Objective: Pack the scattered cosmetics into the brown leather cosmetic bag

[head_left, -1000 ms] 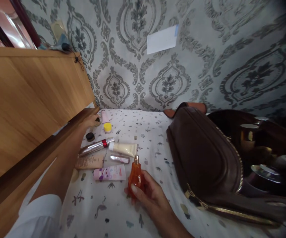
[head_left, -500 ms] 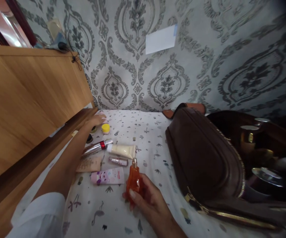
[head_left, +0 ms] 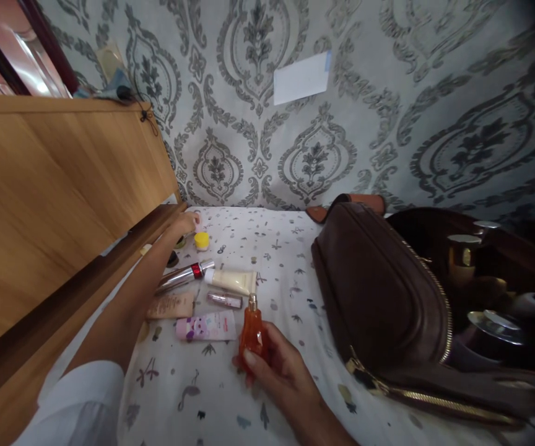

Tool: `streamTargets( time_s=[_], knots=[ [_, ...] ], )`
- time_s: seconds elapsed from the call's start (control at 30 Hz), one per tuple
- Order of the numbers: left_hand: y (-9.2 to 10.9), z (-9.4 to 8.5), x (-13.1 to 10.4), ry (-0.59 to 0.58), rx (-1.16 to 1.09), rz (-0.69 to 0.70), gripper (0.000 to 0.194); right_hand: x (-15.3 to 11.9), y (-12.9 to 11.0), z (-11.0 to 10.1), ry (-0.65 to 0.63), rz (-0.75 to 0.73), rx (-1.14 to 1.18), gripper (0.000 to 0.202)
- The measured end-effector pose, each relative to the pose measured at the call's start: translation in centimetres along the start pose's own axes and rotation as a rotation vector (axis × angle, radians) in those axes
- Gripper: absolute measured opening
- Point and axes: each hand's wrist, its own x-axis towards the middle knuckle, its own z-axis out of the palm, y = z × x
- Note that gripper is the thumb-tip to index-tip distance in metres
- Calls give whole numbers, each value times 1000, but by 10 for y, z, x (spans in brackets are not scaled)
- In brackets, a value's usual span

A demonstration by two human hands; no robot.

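In my right hand (head_left: pixel 279 365) is an orange glass perfume bottle (head_left: pixel 251 337), held upright with its bare metallic sprayer at the top. My left hand (head_left: pixel 186 224) reaches to the far left, fingers curled at a small pale pink item (head_left: pixel 197 226) mostly covered by them. Beside that hand sits a yellow-lidded jar (head_left: pixel 201 241). Left of the bottle lie a cream tube (head_left: pixel 231 280), a small lip gloss tube (head_left: pixel 224 300), a pink and purple tube (head_left: pixel 206 326), a beige tube (head_left: pixel 172 305) and a silver tube with a red band (head_left: pixel 184 275).
To the right stands an unzipped brown leather bag (head_left: pixel 379 297) with several bottles inside, one gold-capped (head_left: pixel 462 254). A wooden panel (head_left: pixel 63 186) borders the left side. Patterned white cloth (head_left: pixel 267 232) covers the surface, up to a wallpapered wall (head_left: pixel 258 142).
My left hand's fingers have drawn in over the pale pink item. My right hand still holds the perfume bottle in nearly the same place. The view has shifted slightly.
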Motion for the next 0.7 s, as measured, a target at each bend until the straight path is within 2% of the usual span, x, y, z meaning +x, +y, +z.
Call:
streamTargets(
  time_s=[0.1, 0.2, 0.27, 0.4, 0.53, 0.7],
  knots=[
    [1, -7, -11, -26, 31, -29, 34, 0, 1, 0, 4, -27, -8, 52],
    [3, -13, -26, -2, 44, -41, 27, -1, -2, 1, -22, -17, -19, 53],
    [4, -16, -39, 18, 50, -49, 20, -2, -4, 2, -20, -10, -17, 54],
    [4, -22, -68, 28, 79, -54, 20, -2, -6, 2, 10, -15, -37, 56],
    [8, -26, -91, 35, 132, -69, 14, -1, -9, 4, -11, -42, -52, 55],
    [17, -25, -93, 70, 207, -137, 34, -3, -13, 7, -13, -56, -48, 52]
  ],
)
